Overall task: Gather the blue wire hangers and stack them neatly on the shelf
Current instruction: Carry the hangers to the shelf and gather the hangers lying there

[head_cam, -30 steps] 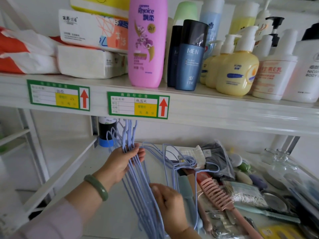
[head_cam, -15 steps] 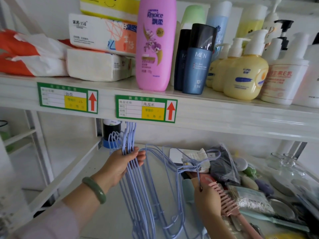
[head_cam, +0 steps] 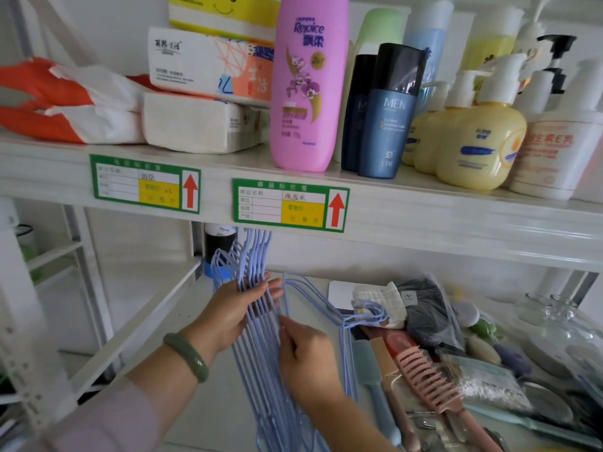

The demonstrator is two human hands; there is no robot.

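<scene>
A bundle of several blue wire hangers (head_cam: 261, 337) stands on end over the lower shelf (head_cam: 153, 308), hooks up near the upper shelf's underside. My left hand (head_cam: 228, 314), a green bangle at its wrist, grips the bundle by the necks. My right hand (head_cam: 303, 357) pinches hanger wires just right of the bundle, below the left fingers. More blue hangers (head_cam: 329, 305) lie flat on the lower shelf, their ends reaching to a white cloth.
A pink comb (head_cam: 427, 380), brushes, bagged goods (head_cam: 427, 308) and glassware crowd the lower shelf's right side. A dark bottle (head_cam: 218, 243) stands behind the hooks. The upper shelf (head_cam: 424, 216) holds a pink shampoo bottle (head_cam: 306, 83), lotion bottles and tissue packs (head_cam: 199, 125).
My right hand came back left from beside the comb and now pinches wires next to the bundle. The left hand kept its grip. The camera view shifted slightly.
</scene>
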